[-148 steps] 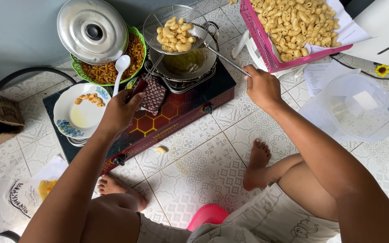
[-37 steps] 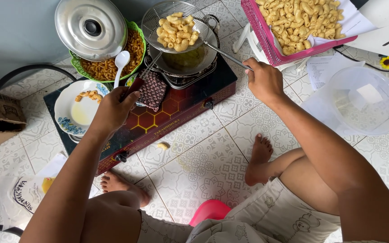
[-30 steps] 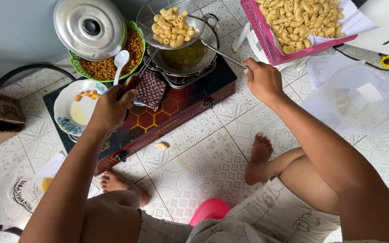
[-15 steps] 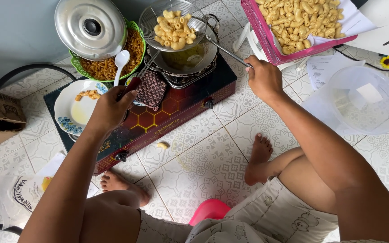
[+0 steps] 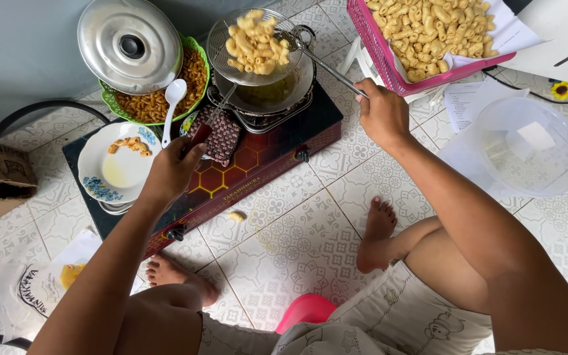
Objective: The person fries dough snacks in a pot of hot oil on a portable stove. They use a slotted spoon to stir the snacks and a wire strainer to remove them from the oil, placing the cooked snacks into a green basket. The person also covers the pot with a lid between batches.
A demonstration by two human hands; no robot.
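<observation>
Both hands are closed on handles over a tiled floor (image 5: 284, 243): the left hand (image 5: 172, 174) grips the dark handle of a wire skimmer (image 5: 254, 46) whose thin shaft runs up from the fist, and the right hand (image 5: 382, 118) is clamped around the end of a long metal utensil handle (image 5: 330, 69) that slants toward the pan. Nearest the viewer are the person's bare feet, a pale patterned garment over the knees and a pink stool (image 5: 307, 309) beneath. Just ahead of the feet a single piece of pasta (image 5: 236, 215) lies on the floor beside the front edge of a low gas stove (image 5: 258, 158) with a red honeycomb-patterned top. A knitted pot holder (image 5: 221, 135) rests on the stove near the left hand, and a white floral plate (image 5: 116, 171) with a few fried pieces sits on the stove's left end. On the burner stands a round metal pan (image 5: 264, 95) of oil; the skimmer's basket, filled with pale macaroni, is held above it, clear of the oil. Farther left, a green bowl (image 5: 198, 66) of browned macaroni carries a white spoon (image 5: 171, 105) and a steel lid (image 5: 129, 45). To the right, a clear plastic container (image 5: 527, 144) sits on the floor, and beyond it a pink basket (image 5: 389, 59) lined with paper holds more fried macaroni.
</observation>
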